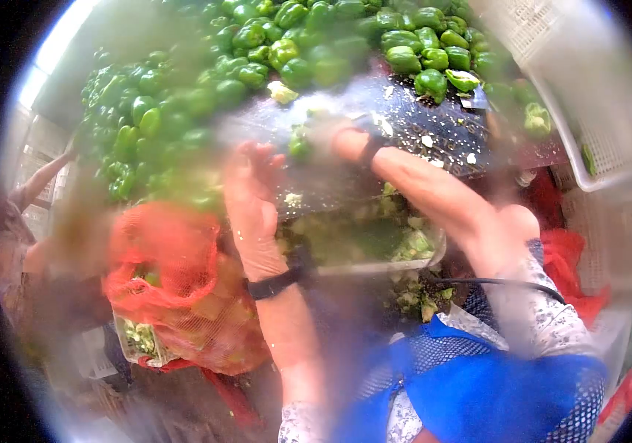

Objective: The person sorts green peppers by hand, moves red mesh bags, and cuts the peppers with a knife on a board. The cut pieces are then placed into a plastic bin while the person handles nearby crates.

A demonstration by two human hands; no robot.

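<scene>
The picture is smeared by motion. My left hand (251,196) is raised with its fingers apart and holds nothing; it hovers at the near edge of the dark perforated table (434,129), just right of a red mesh bag (164,258). My right hand (328,135) reaches across the table toward the heap of green peppers (279,52). A small green pepper (299,142) lies right against its fingers, but the blur hides whether the hand grips it. Both wrists wear a black band.
A tray of pepper scraps (412,247) sits under the table edge between my arms. White plastic crates (589,111) stand at the right. Another person's arm (35,184) shows at the left. My blue apron (493,391) fills the bottom.
</scene>
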